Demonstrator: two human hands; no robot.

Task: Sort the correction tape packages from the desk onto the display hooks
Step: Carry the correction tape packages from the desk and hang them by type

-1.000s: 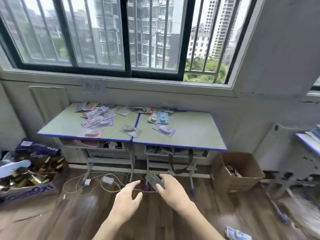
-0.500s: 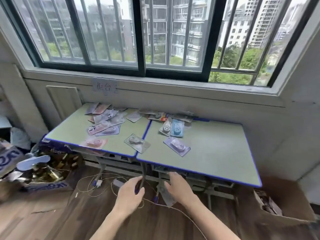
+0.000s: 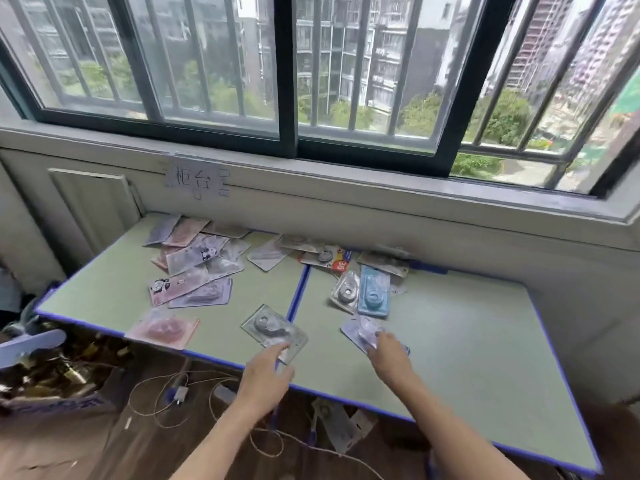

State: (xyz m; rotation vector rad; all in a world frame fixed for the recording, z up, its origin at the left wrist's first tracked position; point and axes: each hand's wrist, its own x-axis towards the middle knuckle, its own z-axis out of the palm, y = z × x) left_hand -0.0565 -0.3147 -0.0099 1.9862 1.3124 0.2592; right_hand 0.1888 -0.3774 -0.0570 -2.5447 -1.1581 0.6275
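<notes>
Far left there's a cardboard box (image 3: 52,382) of shiny clutter on the floor. On the green surface (image 3: 467,358) a messy pile of correction tape packages (image 3: 194,268) sits toward the back, with a pink package (image 3: 162,329) right at the front edge. Left hand (image 3: 265,377) reaches in with fingers on a clear grey package (image 3: 272,329). Right hand (image 3: 391,356) is touching a lilac package (image 3: 363,330); can't tell if either's actually gripping. A blue package (image 3: 374,292) lies just behind.

green desk (image 3: 467,344) edged blue, pink package (image 3: 162,329), blue package (image 3: 373,292)
</notes>
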